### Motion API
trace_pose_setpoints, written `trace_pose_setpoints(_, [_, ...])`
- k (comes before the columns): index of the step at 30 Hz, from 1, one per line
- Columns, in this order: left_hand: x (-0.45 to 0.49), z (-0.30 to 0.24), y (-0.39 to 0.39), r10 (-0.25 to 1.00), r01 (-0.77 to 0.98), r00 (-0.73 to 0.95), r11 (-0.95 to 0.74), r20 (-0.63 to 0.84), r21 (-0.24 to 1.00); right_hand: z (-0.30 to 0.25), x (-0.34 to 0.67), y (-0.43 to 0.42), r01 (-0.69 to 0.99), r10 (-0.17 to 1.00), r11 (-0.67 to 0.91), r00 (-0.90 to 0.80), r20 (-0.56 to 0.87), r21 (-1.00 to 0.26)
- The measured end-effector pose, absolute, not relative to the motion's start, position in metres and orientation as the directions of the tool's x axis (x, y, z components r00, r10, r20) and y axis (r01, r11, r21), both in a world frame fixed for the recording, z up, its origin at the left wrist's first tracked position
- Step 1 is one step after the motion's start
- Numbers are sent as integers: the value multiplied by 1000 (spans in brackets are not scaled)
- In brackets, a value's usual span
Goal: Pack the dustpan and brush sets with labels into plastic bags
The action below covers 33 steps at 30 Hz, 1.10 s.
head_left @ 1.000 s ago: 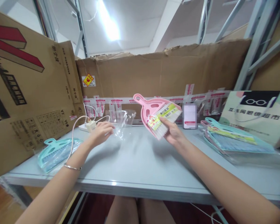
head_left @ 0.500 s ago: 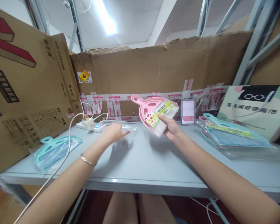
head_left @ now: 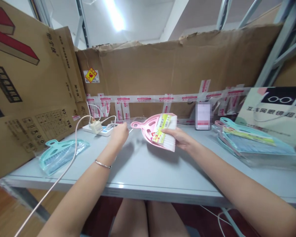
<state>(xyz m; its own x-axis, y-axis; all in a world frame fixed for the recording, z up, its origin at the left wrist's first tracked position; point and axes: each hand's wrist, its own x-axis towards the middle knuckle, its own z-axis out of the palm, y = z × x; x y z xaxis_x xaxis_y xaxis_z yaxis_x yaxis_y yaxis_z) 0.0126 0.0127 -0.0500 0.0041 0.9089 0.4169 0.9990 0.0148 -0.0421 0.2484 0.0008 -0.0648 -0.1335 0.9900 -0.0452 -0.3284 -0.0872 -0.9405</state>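
My right hand (head_left: 181, 139) grips a pink dustpan and brush set (head_left: 156, 130) with a yellow-green label, held low and tilted, handle pointing left. My left hand (head_left: 120, 134) is closed just left of the handle, above the grey table (head_left: 148, 171). A thin clear plastic bag seems pinched in its fingers, but it is hard to make out.
A bagged teal dustpan set (head_left: 60, 157) lies at the left. A stack of bagged teal and pink sets (head_left: 251, 141) sits at the right beside a printed bag (head_left: 276, 113). A white power strip (head_left: 100, 129) with cable is at the back left. Cardboard walls surround the table.
My right hand has lowered and flattened the pink dustpan set toward the table. My left hand has moved right with the clear bag, close to the dustpan's handle.
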Motion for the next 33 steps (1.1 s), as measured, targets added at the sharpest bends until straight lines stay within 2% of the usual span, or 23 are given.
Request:
trace_pose_setpoints(3, [18, -49, 9, 863, 1000, 16, -25, 504, 9, -72, 243, 2, -282, 985, -103, -165, -57, -954])
trace_pose_setpoints(7, [24, -51, 6, 831, 992, 98, -123, 548, 10, -83, 233, 2, -293, 974, -131, -217, -68, -947])
trace_pose_setpoints(11, [31, -55, 4, 817, 979, 170, -206, 550, 4, -86, 220, -1, -377, 972, -150, -226, -66, -914])
trace_pose_setpoints(17, [48, -58, -3, 796, 942, 295, -335, 528, -21, -91, 215, 5, -591, 990, -123, -133, -54, -797])
trace_pose_setpoints(28, [57, -68, -6, 601, 875, 422, -465, 678, -133, -93, 205, -1, -656, 993, -91, -113, -22, -749])
trace_pose_setpoints(31, [57, -69, -5, 538, 824, 433, -562, 724, -75, -87, 206, -1, -707, 999, -40, -37, -20, -706])
trace_pose_setpoints(33, [55, -68, -5, 501, 764, 402, -645, 767, 21, -83, 210, 1, -732, 1000, -9, 14, -28, -681])
